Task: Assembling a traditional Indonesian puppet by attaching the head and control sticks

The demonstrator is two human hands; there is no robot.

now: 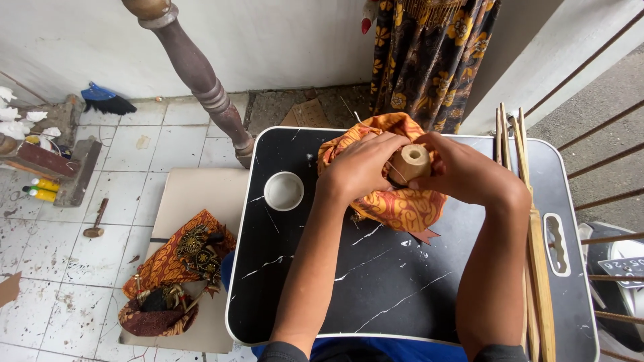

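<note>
both hands work over the black marble-patterned tray table (376,281), which serves as the landmark here. the left hand (362,167) and the right hand (463,171) close together around a small tan wooden cylinder (410,163), its hollow top end facing up; the fingers of each hand wrap its sides, so both are gripping it. the cylinder sits at the far middle of the tray table, held just above an orange patterned cloth (402,204) that is bunched up under and behind the hands and rests on the table's surface.

on the tray table, left of the cloth, a small white round cup (284,190) stands upright, apart from the hands. along the tray table's right edge lie several long bamboo sticks (537,255), running from far to near.

off the tray table's left side, on a sheet of cardboard on the tiled floor, lies a puppet figure in patterned cloth (178,268). farther left on the floor is a small hammer (96,224). beyond the tray table's far left corner a turned wooden post (201,77) rises at a slant.
</note>
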